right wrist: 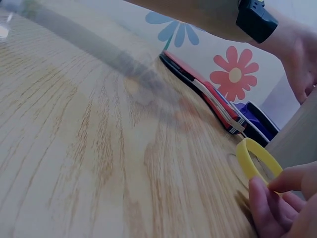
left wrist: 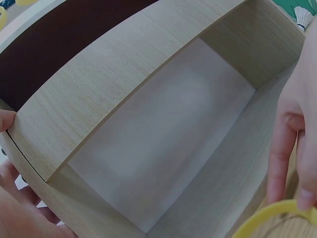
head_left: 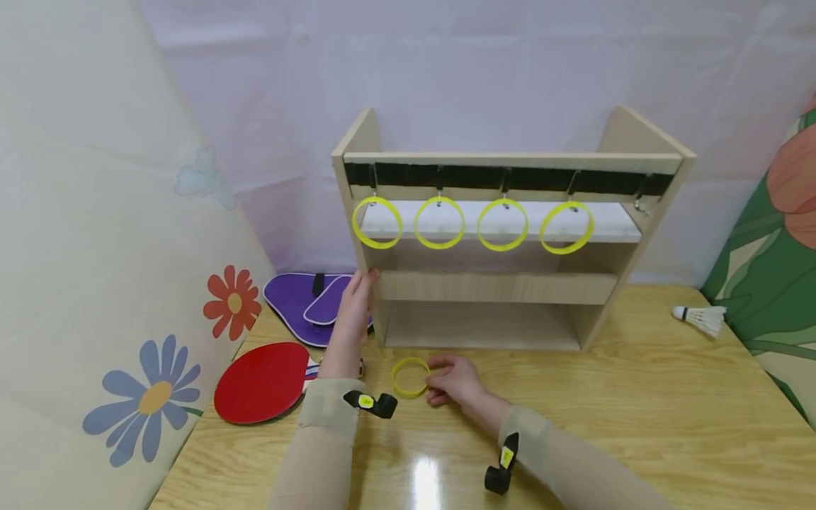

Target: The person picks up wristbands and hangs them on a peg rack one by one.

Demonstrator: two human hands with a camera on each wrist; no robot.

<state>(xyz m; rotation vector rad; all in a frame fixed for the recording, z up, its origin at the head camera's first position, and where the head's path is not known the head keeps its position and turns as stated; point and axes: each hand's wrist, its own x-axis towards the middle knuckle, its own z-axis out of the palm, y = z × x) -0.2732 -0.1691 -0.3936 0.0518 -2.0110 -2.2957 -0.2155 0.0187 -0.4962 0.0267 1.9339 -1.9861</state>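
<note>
A wooden shelf unit [head_left: 497, 287] stands on the table, with several yellow rings [head_left: 440, 248] hanging from hooks along its black front strip. My left hand [head_left: 358, 297] holds the unit's left side panel; in the left wrist view the thumb [left wrist: 7, 120] lies at the front edge and the fingers are on the outer side. In front of the unit, my right hand [head_left: 457, 382] pinches another yellow ring [head_left: 395, 388] between thumb and fingers. The right wrist view shows this ring [right wrist: 243, 154] tilted up from the tabletop.
Left of the unit lie a red table tennis paddle [head_left: 261, 382] and a purple paddle case [head_left: 290, 301]. A shuttlecock [head_left: 701, 319] is at the table's right side. One more hook [head_left: 640, 205] is fixed at the strip's right end. Patterned cloth [head_left: 153, 397] stands around the table.
</note>
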